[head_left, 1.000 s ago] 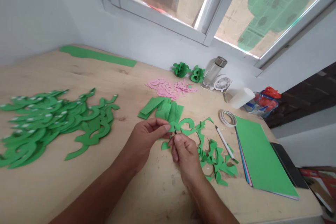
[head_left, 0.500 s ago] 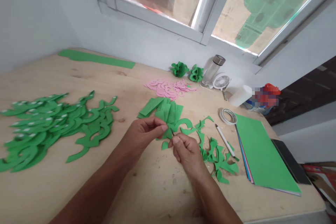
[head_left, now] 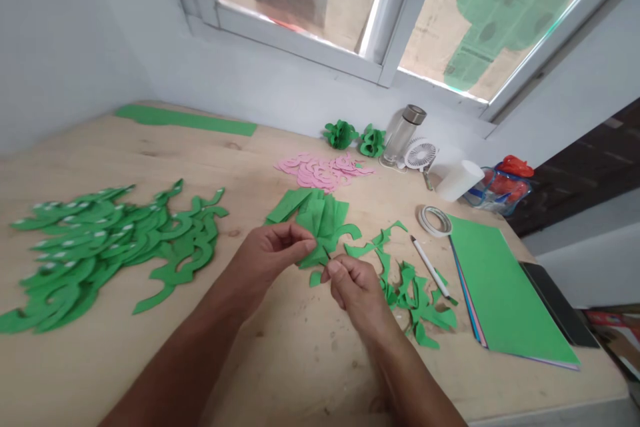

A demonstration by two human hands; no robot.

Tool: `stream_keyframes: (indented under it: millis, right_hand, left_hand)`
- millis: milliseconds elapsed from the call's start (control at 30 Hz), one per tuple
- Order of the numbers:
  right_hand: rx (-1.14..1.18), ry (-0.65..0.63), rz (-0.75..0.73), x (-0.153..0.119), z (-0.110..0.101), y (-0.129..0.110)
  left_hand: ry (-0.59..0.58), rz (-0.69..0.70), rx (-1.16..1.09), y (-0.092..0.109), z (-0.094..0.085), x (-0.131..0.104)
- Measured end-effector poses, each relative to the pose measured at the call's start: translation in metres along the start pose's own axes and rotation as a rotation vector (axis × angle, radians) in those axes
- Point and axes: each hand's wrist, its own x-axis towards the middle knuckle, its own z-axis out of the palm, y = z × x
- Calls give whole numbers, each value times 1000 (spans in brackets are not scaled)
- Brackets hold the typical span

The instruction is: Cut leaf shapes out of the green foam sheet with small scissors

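Note:
My left hand (head_left: 283, 247) is closed, its thumb and fingertips pinching a green paper piece (head_left: 316, 255) above the table. My right hand (head_left: 354, 280) is wrapped round what look like small scissors (head_left: 327, 253); only a thin dark blade shows at the paper, and the grip hides the rest. Just beyond the hands lies a stack of green paper pieces (head_left: 320, 210). A curved green piece (head_left: 349, 231) rests beside it. Under the blade, a small green scrap (head_left: 315, 279) lies on the wood.
Green cut-outs with white patches (head_left: 115, 240) are heaped at left. Green offcuts (head_left: 415, 297), a white pen (head_left: 430, 268), tape rolls (head_left: 434, 221) and coloured sheets (head_left: 510, 293) lie at right. Pink cut-outs (head_left: 320, 170), a glass bottle (head_left: 404, 133) and a small fan (head_left: 421, 153) stand farther back.
The view has shifted slightly. The dark blade shows a little more clearly against the green paper; both hands keep nearly the same place and grip.

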Motion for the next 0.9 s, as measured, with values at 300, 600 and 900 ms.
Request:
stream_keyframes:
  millis: [300,600,900]
  right_hand:
    - [131,64,52,0,8,1]
    - [120,135,-7,1,12,0]
    - [125,103,1,-1,14,-2]
  left_hand:
    - [155,-56,-247,-5,14,-3]
    - [174,-132,-406,-5,27,-8]
    - [160,-107,-377,-6,31,-11]
